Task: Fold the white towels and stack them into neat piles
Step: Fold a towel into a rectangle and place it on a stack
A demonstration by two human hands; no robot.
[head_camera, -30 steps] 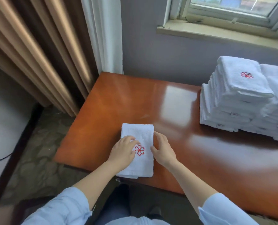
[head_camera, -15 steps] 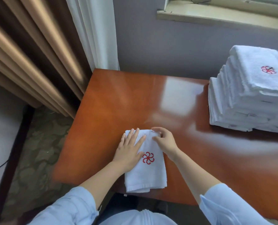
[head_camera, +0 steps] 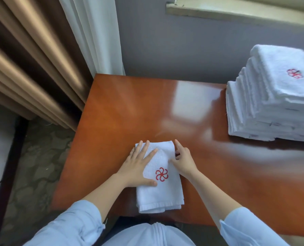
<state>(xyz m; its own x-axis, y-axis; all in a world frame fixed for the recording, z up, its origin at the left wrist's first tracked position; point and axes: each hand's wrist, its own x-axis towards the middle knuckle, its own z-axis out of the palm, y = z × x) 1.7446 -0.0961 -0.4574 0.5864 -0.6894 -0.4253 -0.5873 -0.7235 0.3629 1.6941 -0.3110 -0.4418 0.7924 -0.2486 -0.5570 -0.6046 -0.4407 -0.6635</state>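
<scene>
A person in pale blue sleeves leans over a glossy reddish-brown table [head_camera: 129, 107], seen from above.

A white folded towel [head_camera: 163, 196] lies as a narrow oblong at the table's near edge, nearer its left corner, with its lower end hanging slightly over that edge. The left hand [head_camera: 138, 167] rests flat on the towel's left half, fingers straight and spread, pressing it down and gripping nothing. The right hand [head_camera: 183, 160] sits at the towel's right edge, thumb on the cloth and forefinger pointing along the edge. The other fingers curl at the fold, and it is unclear whether they pinch it.

The folding of this towel looks almost finished, with smoothing and squaring in hand. It has not yet joined a pile.

Against the table's far right edge stands a tall stack of folded towels [head_camera: 272, 103], a second pile beside it cut off by the frame, so much of the job appears done. No unfolded towels are in view.

A red pinwheel emblem [head_camera: 161, 174] is stitched on the towel, and a matching emblem [head_camera: 294, 74] tops the stack. Neither carries letters. Small tags on the stack's side are too small to read.
</scene>
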